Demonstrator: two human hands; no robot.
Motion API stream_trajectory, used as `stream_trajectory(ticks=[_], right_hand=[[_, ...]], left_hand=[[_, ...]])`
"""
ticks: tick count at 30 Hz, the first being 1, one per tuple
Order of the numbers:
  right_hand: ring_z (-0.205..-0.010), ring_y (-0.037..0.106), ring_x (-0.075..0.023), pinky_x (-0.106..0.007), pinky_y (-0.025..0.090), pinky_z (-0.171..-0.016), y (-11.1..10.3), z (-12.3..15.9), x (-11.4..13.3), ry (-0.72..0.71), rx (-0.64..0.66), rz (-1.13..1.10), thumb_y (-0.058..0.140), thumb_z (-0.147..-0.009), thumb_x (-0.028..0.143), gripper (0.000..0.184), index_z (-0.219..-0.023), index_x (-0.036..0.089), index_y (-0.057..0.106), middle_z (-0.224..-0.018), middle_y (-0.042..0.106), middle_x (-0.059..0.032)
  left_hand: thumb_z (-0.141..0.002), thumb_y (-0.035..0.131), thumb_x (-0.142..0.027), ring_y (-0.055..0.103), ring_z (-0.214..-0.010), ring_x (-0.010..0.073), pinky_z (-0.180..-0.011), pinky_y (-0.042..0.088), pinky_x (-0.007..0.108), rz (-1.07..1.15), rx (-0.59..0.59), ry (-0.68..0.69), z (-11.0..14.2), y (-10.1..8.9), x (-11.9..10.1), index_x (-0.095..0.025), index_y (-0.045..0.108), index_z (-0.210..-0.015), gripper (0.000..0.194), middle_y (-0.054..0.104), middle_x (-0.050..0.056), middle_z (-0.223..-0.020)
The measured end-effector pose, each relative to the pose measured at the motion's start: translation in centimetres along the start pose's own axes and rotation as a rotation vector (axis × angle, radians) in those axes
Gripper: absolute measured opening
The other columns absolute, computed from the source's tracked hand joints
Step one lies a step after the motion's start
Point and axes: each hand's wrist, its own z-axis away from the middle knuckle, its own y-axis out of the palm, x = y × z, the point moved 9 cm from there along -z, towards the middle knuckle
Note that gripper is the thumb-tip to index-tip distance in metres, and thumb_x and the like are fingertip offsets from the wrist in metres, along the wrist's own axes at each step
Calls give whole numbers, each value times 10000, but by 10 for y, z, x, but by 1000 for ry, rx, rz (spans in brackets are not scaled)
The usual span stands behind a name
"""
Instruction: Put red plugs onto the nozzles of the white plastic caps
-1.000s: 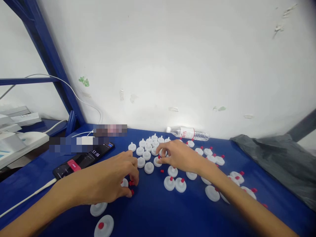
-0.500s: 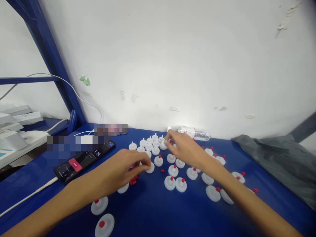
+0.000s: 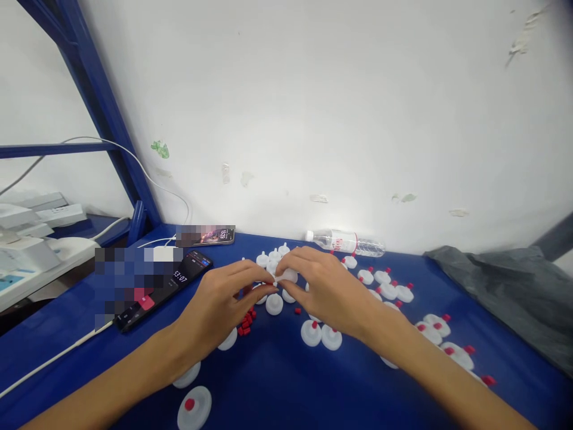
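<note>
Above the blue table [image 3: 286,382], my right hand [image 3: 320,280] pinches a white nozzle cap [image 3: 290,275], its spout tilted toward the left. Thumb and fingertips of my left hand [image 3: 237,289] close at that spout; whatever they hold is hidden. Below the fingertips stands a bare white cap [image 3: 274,304] with its spout up. Small red tips [image 3: 246,324] lie in a pile beside my left hand, and a single red tip [image 3: 298,310] lies apart. More bare white caps [image 3: 262,258] cluster behind my hands. Caps with red tips [image 3: 332,337] are spread to the right.
A clear plastic bottle [image 3: 344,242] lies along the wall. On the left are a phone [image 3: 165,291] with a white cable and another phone [image 3: 217,236] farther back. Dark plastic sheeting [image 3: 496,298] covers the right edge. One red-tipped cap [image 3: 194,407] sits at the near left.
My right hand has come back toward me with a white cap lifted from the cluster. My left hand has risen from near the red pile to meet it.
</note>
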Motion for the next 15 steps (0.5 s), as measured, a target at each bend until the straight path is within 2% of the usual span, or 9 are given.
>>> stream_trajectory(ticks=[10,15], right_hand=[[-992,666,-188,-330,498,-855,-4,0,6,-19,-43,-74,656,-914,116,133,-998,210,699,-1028,736,-19],[-987,677,-180,-331,508,-850,-6,-1,7,-14,-31,-163,660,-919,130,137,-994,239,697,-1031,751,4]], left_hand=[[-897,746,-266,591,-637,102,-599,478,226,90,-42,-40,2,-3,4,-227,778,-899,50,742,3,-845],[-866,780,-316,602,-623,104,-564,486,218,150,-65,-160,4,-4,10,-211,740,-861,113,705,-10,-771]])
